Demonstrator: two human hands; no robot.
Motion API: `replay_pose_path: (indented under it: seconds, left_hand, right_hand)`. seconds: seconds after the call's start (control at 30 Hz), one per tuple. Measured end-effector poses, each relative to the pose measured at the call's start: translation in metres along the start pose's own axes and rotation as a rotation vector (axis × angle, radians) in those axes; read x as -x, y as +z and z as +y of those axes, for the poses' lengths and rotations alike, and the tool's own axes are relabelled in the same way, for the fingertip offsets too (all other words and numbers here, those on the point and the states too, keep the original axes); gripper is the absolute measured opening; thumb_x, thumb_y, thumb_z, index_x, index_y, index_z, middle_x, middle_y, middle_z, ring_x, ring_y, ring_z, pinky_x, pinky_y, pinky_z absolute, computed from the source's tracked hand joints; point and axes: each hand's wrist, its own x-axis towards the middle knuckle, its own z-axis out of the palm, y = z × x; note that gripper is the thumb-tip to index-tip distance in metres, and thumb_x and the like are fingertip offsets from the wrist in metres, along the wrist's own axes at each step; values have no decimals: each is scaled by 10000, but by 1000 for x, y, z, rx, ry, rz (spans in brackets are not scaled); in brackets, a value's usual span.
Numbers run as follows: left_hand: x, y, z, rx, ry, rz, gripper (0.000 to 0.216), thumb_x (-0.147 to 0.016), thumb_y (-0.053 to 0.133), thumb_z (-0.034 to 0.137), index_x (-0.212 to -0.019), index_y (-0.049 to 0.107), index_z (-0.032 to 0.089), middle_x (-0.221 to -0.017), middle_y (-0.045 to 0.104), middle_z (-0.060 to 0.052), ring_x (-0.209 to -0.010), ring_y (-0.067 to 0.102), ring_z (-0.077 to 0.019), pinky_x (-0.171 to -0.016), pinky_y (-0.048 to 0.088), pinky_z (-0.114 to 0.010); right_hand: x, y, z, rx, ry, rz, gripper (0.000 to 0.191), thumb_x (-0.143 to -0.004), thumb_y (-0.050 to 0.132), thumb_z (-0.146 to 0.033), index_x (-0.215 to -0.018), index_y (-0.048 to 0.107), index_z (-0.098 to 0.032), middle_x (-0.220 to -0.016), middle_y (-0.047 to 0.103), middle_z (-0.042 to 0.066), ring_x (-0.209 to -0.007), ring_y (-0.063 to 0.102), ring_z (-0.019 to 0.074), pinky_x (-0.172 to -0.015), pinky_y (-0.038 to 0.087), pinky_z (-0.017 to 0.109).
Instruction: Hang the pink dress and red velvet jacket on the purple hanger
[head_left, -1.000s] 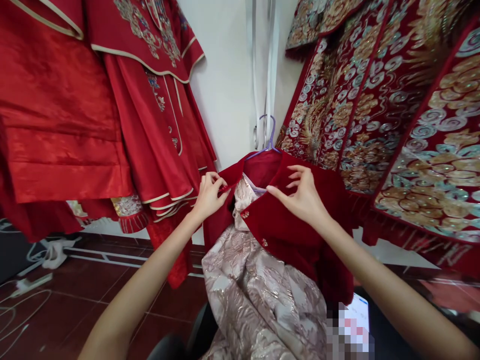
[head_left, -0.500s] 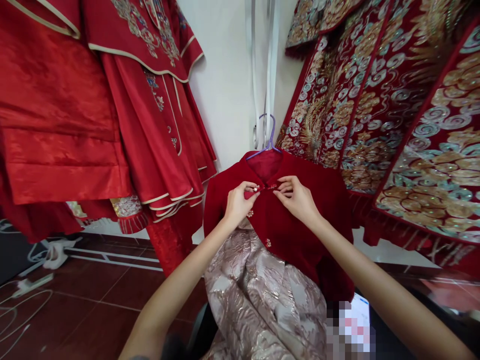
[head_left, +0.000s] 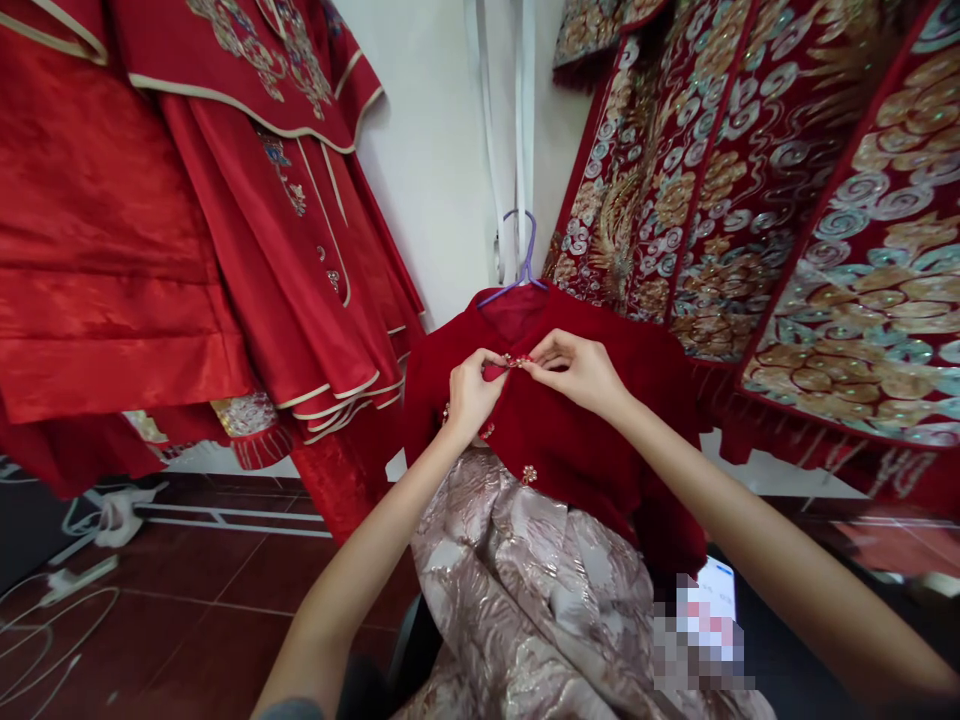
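Note:
A dark red velvet jacket (head_left: 592,430) hangs in front of me on a purple hanger (head_left: 528,262), above a shiny silver-pink brocade skirt (head_left: 517,570). At the jacket's neckline, my left hand (head_left: 477,392) pinches the left front edge between thumb and fingers. Opposite it, my right hand (head_left: 579,370) pinches the right front edge by a small jewelled button (head_left: 519,361). The two edges meet between my fingertips; whether they are fastened is too small to tell. Lower down, a flower-shaped jewelled button (head_left: 529,474) shows on the jacket front.
Red embroidered gowns (head_left: 217,200) hang at the left, and a heavily sequinned red and gold garment (head_left: 720,200) at the right. White straps (head_left: 504,120) run down to the hanger. Cables (head_left: 52,640) and a power strip (head_left: 81,578) lie on the tiled floor. A lit phone screen (head_left: 716,590) is at lower right.
My hands have come closer together at the neckline, bringing the two front edges to meet. The right hand has moved left, and the view has shifted slightly.

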Motion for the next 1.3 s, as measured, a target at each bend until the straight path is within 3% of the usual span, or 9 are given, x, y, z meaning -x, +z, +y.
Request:
replay_pose_path:
  seconds: [0.17,0.77,0.9,1.0,1.1,1.3]
  left_hand:
    - [-2,-2,1,23,-11,11,114,-734,663,213,-830,603,195,-885,704,-4,-828,650,-155,-788,475,-264]
    - [-9,-2,-11,102,125,-125,156,-740,598,121,-880,568,182,-891,664,-20,-837,621,-131,-798,465,-250]
    - [-9,-5,-8,68,181,-173,166,-727,577,103,-877,578,175,-877,644,-15,-822,593,-128,-793,458,-253]
    - [-7,-7,-6,75,178,-193,130,-738,583,157,-868,587,166,-812,613,-8,-731,570,-110,-709,458,-229]
    - [-7,-6,-6,76,147,-208,127,-766,593,264,-849,573,169,-728,573,12,-628,531,-92,-603,430,-204]
    - [-13,-7,-1,-48,254,-222,92,-775,565,262,-776,530,177,-709,549,20,-595,494,-86,-584,396,-210]
  right_hand:
    - [-5,6,4,12,5,-1,212,-735,668,-372,-804,597,-184,-797,681,32,-716,660,153,-707,585,307]
    - [-5,11,11,118,-68,21,141,-810,605,-332,-824,576,-195,-817,670,27,-759,661,156,-716,574,296]
    - [-3,12,14,73,-99,52,188,-810,612,-311,-954,564,-200,-843,653,26,-785,655,152,-715,576,287]
    - [-1,12,14,80,-125,42,239,-824,598,-284,-1051,575,-213,-872,652,28,-812,647,152,-737,573,292]
    - [0,11,14,124,-166,5,180,-852,559,-269,-1008,636,-222,-918,659,33,-830,636,153,-762,564,300]
    - [-3,9,14,129,-167,-18,164,-850,555,-254,-974,656,-216,-913,660,31,-820,631,152,-756,559,294]
